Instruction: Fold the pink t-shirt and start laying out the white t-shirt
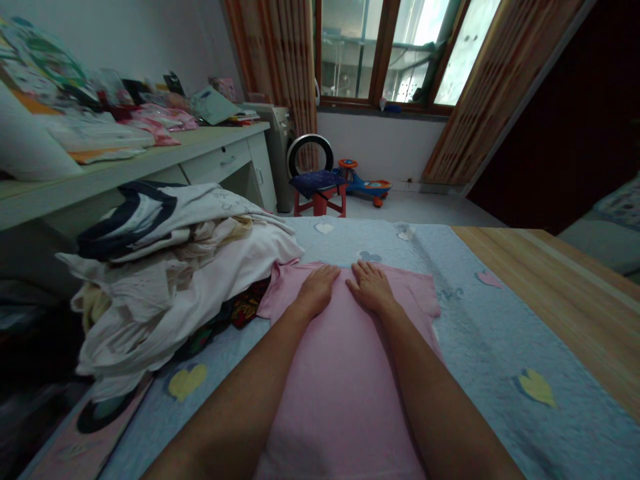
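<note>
Resting palm-down on pink shirt: left hand and right hand, both flat, unclenched; clothes pile just beside.

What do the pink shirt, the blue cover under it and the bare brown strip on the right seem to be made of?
Pink shirt: probably matt cotton knit; it lies soft and thin, without shine.
Blue cover: a dull, soft-looking fabric, perhaps fleece, judging by its mottled surface.
Brown strip: smooth wood or wood-look laminate; grain-like streaks show, but I can't tell which.
</note>
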Motion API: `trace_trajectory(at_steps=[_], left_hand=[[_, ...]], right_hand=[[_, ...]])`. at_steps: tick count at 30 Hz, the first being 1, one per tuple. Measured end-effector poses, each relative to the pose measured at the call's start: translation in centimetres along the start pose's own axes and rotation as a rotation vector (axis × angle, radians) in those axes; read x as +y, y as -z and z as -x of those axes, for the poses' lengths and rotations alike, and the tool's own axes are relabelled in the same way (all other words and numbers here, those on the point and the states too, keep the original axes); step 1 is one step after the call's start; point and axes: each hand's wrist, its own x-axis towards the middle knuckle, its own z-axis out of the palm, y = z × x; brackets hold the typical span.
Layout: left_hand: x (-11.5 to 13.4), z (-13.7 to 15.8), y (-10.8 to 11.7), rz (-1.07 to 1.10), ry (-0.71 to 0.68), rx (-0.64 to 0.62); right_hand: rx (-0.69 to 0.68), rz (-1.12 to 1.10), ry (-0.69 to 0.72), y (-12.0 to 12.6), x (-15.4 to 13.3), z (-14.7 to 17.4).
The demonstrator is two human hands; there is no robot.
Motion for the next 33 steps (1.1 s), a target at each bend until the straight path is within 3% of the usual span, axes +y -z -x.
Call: trace_trajectory(at_steps=[5,15,23,33], left_hand=[[0.4,0.2,0.3,-0.061,-0.013,-0.031],[0.9,0.5,0.7,-0.120,0.164,-0.057],[1.0,0.5,0.8,-0.121,0.287,-0.058],[0.8,0.5,0.7,-0.155,0.351,-0.050]], right_hand=[[0.008,0.007,-0.051,-0.1,1.0,-0.1],[0.058,-0.014,-0.134,-0.1,3.8,-0.1],[0.195,-0.033,-0.116,0.2,3.9,0.6],[0.085,-0.006,-0.155,0.0,4.9,0.7]])
